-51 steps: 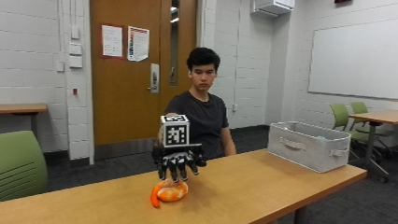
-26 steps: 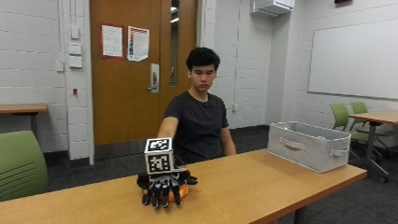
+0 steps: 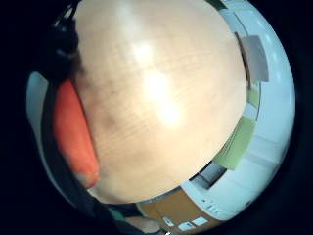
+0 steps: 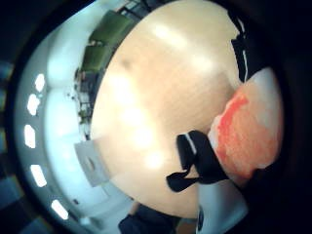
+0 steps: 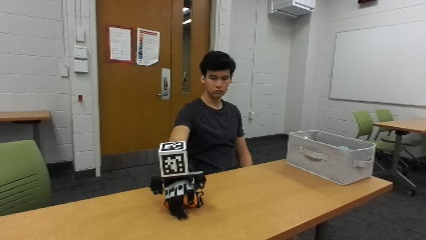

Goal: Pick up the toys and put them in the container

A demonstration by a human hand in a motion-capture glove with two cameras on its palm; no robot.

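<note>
My gloved right hand (image 5: 178, 196) is down on the wooden table (image 5: 279, 195), fingers curled downward over an orange toy (image 5: 195, 202), of which only a sliver shows in the outside view. The thumb side palm view has the orange and white toy (image 4: 246, 131) close against the palm, with a black gloved finger (image 4: 200, 158) lying across it. In the little finger side palm view the orange toy (image 3: 73, 132) lies on the table beside the palm. The light grey container (image 5: 331, 156) stands at the table's right end, well away from the hand.
The person sits behind the table, arm reaching forward. Bare tabletop (image 3: 161, 98) stretches between the hand and the container (image 4: 90, 163). A green chair (image 5: 23, 175) stands at the left, and more green chairs (image 5: 373, 125) with another table at the far right.
The hand has dropped from above the orange toy onto it, and its fingers have closed around the toy on the table.
</note>
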